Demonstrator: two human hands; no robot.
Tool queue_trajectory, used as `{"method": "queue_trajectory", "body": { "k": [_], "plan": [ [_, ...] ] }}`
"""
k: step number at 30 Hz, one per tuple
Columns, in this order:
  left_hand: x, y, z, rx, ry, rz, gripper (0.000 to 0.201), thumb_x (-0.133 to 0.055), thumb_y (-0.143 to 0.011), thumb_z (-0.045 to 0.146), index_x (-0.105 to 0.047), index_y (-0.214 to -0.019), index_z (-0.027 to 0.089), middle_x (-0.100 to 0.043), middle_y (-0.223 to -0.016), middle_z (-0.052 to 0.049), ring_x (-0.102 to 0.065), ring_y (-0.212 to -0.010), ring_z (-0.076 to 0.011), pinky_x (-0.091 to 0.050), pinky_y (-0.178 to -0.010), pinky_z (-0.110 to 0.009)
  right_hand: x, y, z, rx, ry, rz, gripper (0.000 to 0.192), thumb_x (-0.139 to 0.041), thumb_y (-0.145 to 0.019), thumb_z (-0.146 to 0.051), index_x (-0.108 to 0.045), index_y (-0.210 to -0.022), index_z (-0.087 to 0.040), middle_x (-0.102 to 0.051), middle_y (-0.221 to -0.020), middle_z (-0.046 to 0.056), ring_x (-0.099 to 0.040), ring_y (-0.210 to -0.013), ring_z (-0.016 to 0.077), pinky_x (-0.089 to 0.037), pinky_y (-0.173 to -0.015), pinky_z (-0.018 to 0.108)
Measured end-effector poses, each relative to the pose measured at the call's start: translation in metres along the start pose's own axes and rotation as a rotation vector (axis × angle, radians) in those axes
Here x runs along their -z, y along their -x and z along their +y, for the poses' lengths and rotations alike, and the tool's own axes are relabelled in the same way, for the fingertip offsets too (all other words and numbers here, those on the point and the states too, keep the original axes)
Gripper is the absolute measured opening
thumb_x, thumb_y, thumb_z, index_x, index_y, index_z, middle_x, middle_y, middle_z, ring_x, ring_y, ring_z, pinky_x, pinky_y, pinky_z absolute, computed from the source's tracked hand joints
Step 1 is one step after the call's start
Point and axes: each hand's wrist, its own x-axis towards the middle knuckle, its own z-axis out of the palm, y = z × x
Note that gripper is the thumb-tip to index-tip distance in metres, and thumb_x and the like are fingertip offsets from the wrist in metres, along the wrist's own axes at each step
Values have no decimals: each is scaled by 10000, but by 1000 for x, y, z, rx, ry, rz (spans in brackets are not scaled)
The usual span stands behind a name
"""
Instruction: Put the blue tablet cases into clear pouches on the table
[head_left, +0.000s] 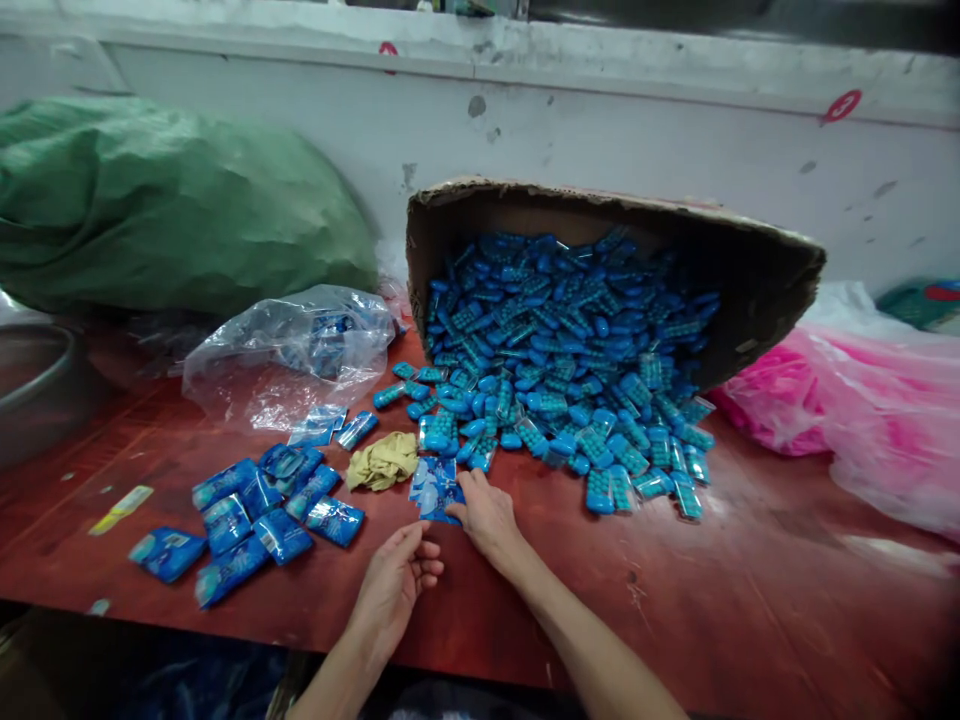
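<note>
My right hand (486,513) rests on the red table (750,600) with its fingers on a small stack of flat blue sachets (435,488). My left hand (396,583) hovers just to its left, fingers loosely curled, holding nothing that I can see. Beyond them a tipped cardboard box (750,270) spills a heap of small blue pill-shaped containers (570,360) onto the table. Several filled blue packets (255,520) lie in a cluster to the left of my hands.
A crumpled yellowish cloth (382,461) lies near the sachets. A clear plastic bag (292,350) and a green sack (165,200) are at the back left, pink plastic bags (862,410) at the right. A metal bowl (37,385) sits at far left. A white wall runs behind.
</note>
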Motion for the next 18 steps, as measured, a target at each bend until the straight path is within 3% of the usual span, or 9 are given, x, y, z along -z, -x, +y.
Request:
{"method": "queue_trajectory", "body": {
  "k": [7, 14, 18],
  "plan": [
    [0, -2, 0, -17, -3, 1, 163, -582, -706, 222, -536, -835, 133, -590, -524, -1, -547, -427, -101, -378, -408, -182, -3, 2, 2, -9, -42, 28, 119, -481, -841, -305, -565, -904, -251, -563, -902, 0, -588, -755, 140, -359, -574, 214],
    [-1, -5, -2, -243, -138, 169, 407, -695, -559, 292, -534, -902, 143, -561, -584, 34, -464, -368, -58, -297, -336, -160, 2, 3, 5, 71, -129, 62, 106, -472, -842, -300, -558, -878, -251, -548, -909, -13, -556, -800, 119, -370, -638, 195],
    [0, -6, -1, -267, -191, 153, 413, -665, -588, 323, -510, -927, 145, -560, -592, 30, -462, -370, -61, -307, -333, -164, -5, -4, -9, 108, -154, 57, 75, -490, -820, -216, -563, -839, -224, -574, -872, 2, -553, -810, 145, -370, -623, 210]
  ]
}}
